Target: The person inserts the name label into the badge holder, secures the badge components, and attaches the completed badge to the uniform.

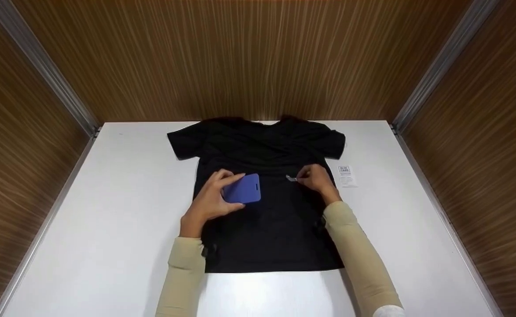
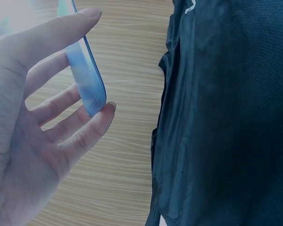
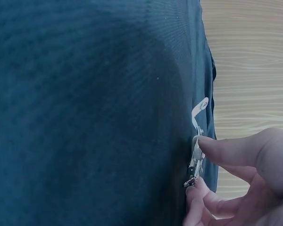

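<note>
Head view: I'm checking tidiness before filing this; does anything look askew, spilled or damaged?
Slightly: the black fabric T-shirt is creased across its chest, though its lower half lies flatter. The flat blue rectangular object in the left hand looks undamaged; no spill shows.

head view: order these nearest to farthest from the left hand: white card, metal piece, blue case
1. Blue case: held in the left hand itself.
2. Metal piece: toward the right, pinched by the right hand.
3. White card: farthest right, beside the shirt.
</note>
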{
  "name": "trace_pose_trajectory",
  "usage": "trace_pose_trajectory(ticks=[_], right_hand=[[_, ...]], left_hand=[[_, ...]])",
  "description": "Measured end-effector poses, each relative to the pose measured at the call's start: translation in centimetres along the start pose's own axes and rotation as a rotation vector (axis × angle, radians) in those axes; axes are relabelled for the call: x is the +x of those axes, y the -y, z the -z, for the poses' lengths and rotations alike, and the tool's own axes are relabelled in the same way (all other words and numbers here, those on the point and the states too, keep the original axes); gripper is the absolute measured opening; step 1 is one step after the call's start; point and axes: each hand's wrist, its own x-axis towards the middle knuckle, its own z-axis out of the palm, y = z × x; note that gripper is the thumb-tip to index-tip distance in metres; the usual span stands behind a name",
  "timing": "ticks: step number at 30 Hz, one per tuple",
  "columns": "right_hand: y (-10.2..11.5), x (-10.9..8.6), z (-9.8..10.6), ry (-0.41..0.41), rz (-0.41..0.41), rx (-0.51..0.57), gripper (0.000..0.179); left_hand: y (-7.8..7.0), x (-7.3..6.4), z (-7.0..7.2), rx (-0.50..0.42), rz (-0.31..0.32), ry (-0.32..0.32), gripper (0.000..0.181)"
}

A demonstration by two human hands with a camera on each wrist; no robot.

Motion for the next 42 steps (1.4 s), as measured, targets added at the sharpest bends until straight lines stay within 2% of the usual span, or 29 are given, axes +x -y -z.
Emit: trace_pose_trajectory(ticks=[4, 8, 15, 23, 30, 37, 42], right_hand=[[0.0, 0.1, 0.5, 0.005, 0.036, 0.006, 0.012], [-0.2, 0.2, 1.5, 0.013, 0.019, 0.017, 0.014], [-1.2, 0.5, 4.6, -0.018, -0.004, -0.006, 0.019], [-3.1, 0.6, 7.1, 0.009, -0.065, -0.064, 0.026], [-4.8, 0.7, 7.8, 0.024, -0.082, -0.112, 0.027], [-6.2, 0.7, 7.8, -0.014, -0.056, -0.189, 0.027], [-6.3, 0.7, 7.6, -0.013, -0.048, -0.168, 0.027]], left_hand=[[-0.1, 0.0, 0.1, 0.006, -0.008, -0.005, 0.078], [-0.1, 0.0, 0.2, 0.008, -0.009, -0.007, 0.078], [-0.2, 0.0, 0.2, 0.013, 0.002, -0.008, 0.077], [-0.1, 0.0, 0.1, 0.019, 0.012, -0.01, 0.078], [-0.1, 0.0, 0.0, 0.015, 0.016, -0.012, 0.078], [-0.1, -0.1, 0.0, 0.016, 0.017, -0.008, 0.078], [0.0, -0.1, -0.1, 0.012, 0.024, -0.005, 0.078]])
